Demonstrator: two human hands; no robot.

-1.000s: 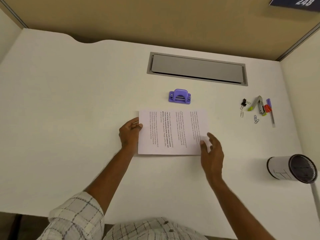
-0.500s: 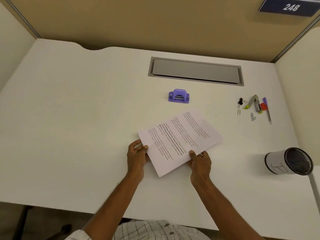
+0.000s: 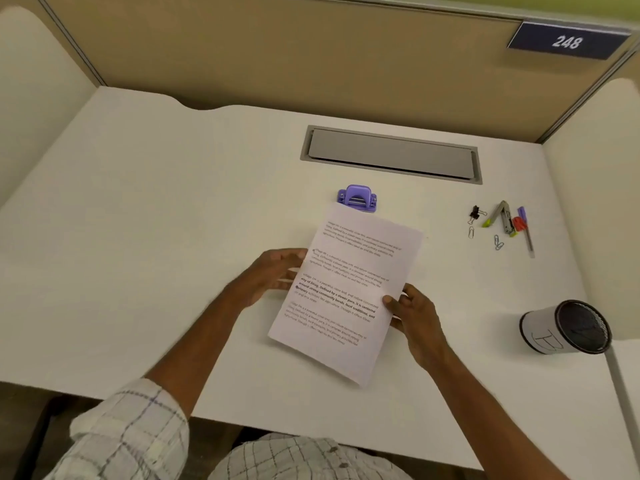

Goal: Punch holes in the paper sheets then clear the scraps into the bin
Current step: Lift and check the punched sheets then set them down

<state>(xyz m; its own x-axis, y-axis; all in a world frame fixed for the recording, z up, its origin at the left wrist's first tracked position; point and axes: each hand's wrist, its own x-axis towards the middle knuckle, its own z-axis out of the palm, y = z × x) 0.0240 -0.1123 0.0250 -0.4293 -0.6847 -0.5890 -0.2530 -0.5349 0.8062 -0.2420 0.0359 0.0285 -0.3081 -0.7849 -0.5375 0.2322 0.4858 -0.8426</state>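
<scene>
The printed paper sheets (image 3: 349, 292) are held lengthwise above the white desk (image 3: 138, 271), their far edge overlapping the front of the purple hole punch (image 3: 356, 197). My right hand (image 3: 414, 317) pinches the sheets' right edge, thumb on top. At the left edge, my left hand (image 3: 273, 273) is blurred with its fingers spread; whether it grips the paper is unclear. The bin, a black mesh cup wrapped in white paper (image 3: 568, 327), lies on its side at the right.
A grey cable flap (image 3: 391, 154) is set into the desk behind the punch. A binder clip, paper clips, a staple remover (image 3: 504, 220) and a pen (image 3: 526, 233) lie at the right. Partition walls close the desk on three sides.
The sheets were lifted off the desk and turned from crosswise to lengthwise, their far edge now at the punch. My right hand shifted to the right edge; my left hand moved up the left side.
</scene>
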